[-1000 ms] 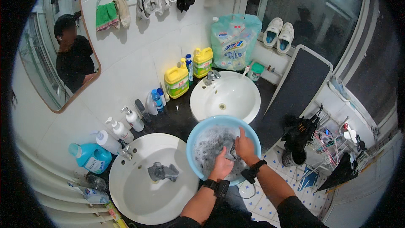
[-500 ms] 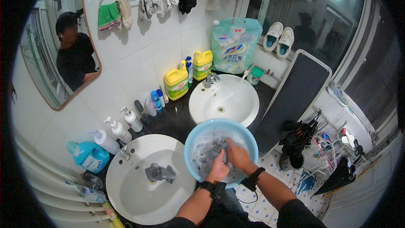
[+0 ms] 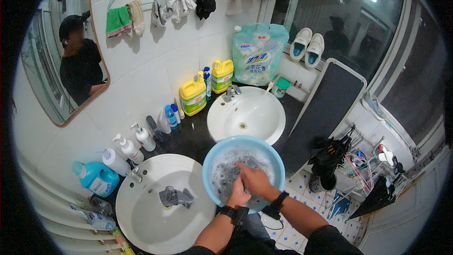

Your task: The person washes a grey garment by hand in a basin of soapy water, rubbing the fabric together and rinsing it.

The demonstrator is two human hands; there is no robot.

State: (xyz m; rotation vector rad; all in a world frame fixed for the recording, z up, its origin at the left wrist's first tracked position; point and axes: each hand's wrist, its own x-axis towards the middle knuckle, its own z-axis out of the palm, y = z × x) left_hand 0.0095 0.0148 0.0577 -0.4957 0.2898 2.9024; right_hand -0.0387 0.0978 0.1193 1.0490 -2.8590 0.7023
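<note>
A light blue basin (image 3: 207,186) of foamy grey water sits at the front edge of the counter, with both my hands in it. My left hand (image 3: 239,193) is closed, low in the suds; what its fingers hold is hidden. Pressed against it from the right, my right hand (image 3: 257,181) has its fingers curled. A patch of wet grey cloth (image 3: 254,162) shows in the foam by the right fingers, partly covered by suds. Another grey cloth, seemingly a sock (image 3: 175,197), lies crumpled over the drain of the left white sink (image 3: 137,222).
Behind the basin is a second white sink (image 3: 269,118). Pump bottles (image 3: 127,148), yellow jugs (image 3: 193,97) and a large detergent pouch (image 3: 259,54) line the wall. A dark ironing board (image 3: 325,104) leans at the right, beside a cluttered rack (image 3: 363,165). Small cloths hang above.
My hands have come together in the basin, the right one now lying over the left's fingertips. The whole view has shifted slightly. The sock in the left sink has not moved.
</note>
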